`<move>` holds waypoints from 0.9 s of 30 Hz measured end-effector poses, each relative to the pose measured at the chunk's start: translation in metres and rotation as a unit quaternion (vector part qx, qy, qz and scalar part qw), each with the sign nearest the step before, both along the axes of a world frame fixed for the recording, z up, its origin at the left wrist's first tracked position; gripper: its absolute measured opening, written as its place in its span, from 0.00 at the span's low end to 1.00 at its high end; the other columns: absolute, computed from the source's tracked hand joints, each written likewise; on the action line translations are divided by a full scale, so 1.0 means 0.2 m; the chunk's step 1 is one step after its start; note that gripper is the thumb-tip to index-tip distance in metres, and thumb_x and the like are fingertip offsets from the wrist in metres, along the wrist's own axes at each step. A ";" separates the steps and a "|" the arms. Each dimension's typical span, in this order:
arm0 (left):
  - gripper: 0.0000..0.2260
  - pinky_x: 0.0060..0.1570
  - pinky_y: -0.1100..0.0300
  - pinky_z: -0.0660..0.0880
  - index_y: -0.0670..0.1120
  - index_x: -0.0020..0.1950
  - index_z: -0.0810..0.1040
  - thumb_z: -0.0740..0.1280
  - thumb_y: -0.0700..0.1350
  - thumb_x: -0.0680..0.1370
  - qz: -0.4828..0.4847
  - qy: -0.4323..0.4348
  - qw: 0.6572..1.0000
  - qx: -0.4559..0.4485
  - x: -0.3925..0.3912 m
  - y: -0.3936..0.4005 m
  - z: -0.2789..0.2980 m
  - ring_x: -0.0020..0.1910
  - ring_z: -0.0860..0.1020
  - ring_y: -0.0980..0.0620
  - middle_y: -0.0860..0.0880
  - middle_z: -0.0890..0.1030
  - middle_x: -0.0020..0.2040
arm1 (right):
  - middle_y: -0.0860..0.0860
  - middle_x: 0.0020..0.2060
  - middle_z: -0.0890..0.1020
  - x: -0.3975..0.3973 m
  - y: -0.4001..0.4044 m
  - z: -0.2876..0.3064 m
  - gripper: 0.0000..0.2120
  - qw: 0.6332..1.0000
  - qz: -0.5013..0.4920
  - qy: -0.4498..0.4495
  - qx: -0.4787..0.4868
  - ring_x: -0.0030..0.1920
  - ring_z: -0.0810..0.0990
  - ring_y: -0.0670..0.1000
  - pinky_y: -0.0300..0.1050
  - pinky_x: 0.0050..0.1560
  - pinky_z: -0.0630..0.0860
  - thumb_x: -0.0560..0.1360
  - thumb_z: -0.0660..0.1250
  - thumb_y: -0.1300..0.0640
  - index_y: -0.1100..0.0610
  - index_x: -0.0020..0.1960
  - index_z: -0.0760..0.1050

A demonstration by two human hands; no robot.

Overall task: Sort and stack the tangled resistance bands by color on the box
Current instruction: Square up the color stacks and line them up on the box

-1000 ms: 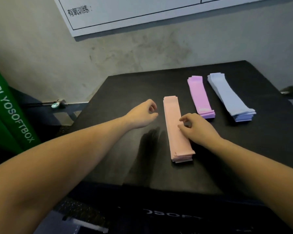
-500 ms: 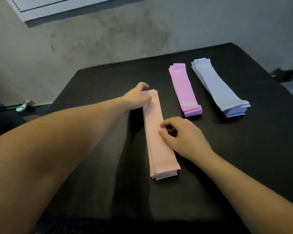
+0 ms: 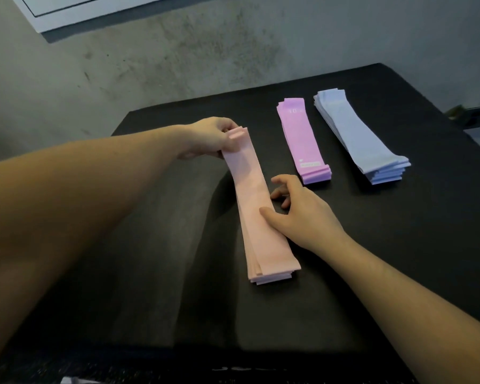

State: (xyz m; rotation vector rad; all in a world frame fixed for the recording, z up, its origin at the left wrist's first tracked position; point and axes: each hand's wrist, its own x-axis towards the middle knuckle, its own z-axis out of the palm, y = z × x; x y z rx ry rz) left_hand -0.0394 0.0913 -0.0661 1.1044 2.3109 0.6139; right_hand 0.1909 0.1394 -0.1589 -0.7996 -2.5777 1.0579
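Observation:
Three flat stacks of resistance bands lie on the black box (image 3: 399,245). The peach-pink stack (image 3: 257,206) is nearest the middle, the purple stack (image 3: 301,137) lies to its right, and the light blue stack (image 3: 355,134) is farthest right. My left hand (image 3: 211,137) pinches the far end of the pink stack, with the thumb on top. My right hand (image 3: 299,214) rests against the stack's right edge near its middle; its thumb lies on the top band and its fingers are loosely curled beside it.
A grey concrete wall (image 3: 178,59) rises behind the box, with a white board (image 3: 94,9) at the upper left. A dark object (image 3: 471,115) sits past the box's right edge. The box's front edge lies near the bottom of the view.
My left hand went from hovering beside the pink stack to gripping its far end. My right hand slid a little along the stack's right edge. The view moved closer and tilted down.

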 end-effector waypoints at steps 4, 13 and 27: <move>0.13 0.41 0.64 0.77 0.47 0.61 0.76 0.71 0.38 0.77 0.000 0.000 0.998 0.064 -0.01 -0.22 0.12 0.49 0.80 0.53 0.48 0.80 0.53 | 0.41 0.60 0.78 -0.02 -0.01 0.02 0.33 1.000 -0.013 -0.020 -0.004 0.54 0.78 0.44 0.46 0.55 0.80 0.75 0.70 0.39 0.45 0.76 0.62; 0.13 0.35 0.61 0.72 0.48 0.46 0.74 0.73 0.41 0.66 -0.009 0.068 0.993 0.099 0.10 -0.72 0.28 0.36 0.74 0.56 0.49 0.78 0.40 | 0.48 0.53 0.79 -0.06 -0.15 0.19 0.15 0.987 0.048 -0.153 -0.010 0.57 0.78 0.53 0.52 0.60 0.73 0.75 0.68 0.44 0.47 0.60 0.76; 0.22 0.54 0.61 0.70 0.52 0.72 0.74 0.68 0.38 0.79 -0.028 0.208 0.977 0.026 0.16 -1.45 0.02 0.49 0.75 0.57 0.55 0.70 0.51 | 0.51 0.62 0.78 -0.11 -0.46 0.37 0.16 0.951 0.229 -0.130 0.160 0.60 0.78 0.54 0.49 0.60 0.74 0.81 0.63 0.54 0.50 0.68 0.73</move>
